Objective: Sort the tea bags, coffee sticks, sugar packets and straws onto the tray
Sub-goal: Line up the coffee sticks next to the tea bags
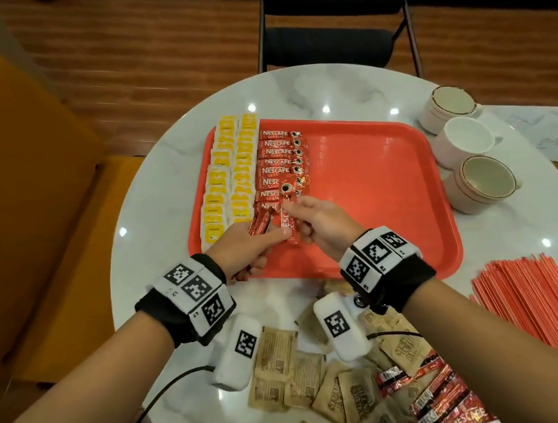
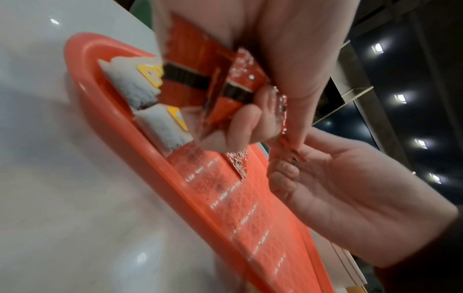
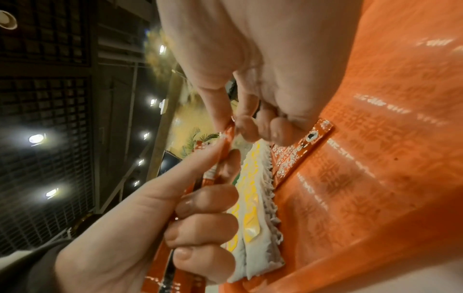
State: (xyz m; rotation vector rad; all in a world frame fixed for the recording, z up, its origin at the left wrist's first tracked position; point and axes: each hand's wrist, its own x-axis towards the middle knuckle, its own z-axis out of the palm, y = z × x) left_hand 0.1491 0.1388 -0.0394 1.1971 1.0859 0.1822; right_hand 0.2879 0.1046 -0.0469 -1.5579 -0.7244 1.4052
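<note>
Head view: at frame centre the left hand (image 1: 240, 246) grips a small bundle of coffee sticks (image 1: 261, 225) over the red tray (image 1: 377, 180), seemingly as a ready supply, while the right hand (image 1: 320, 222) pinches one stick (image 1: 288, 215) beside the laid row. Left wrist view: left fingers (image 2: 246, 121) curl round the sticks, upper centre. Right wrist view: right fingertips (image 3: 244, 124) pinch the stick's end, mid-frame, probably to draw it free.

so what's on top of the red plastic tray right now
Two columns of yellow-tagged white tea bags and a column of red Nescafe coffee sticks lie on the red plastic tray; hands hide the nearest sticks.
</note>
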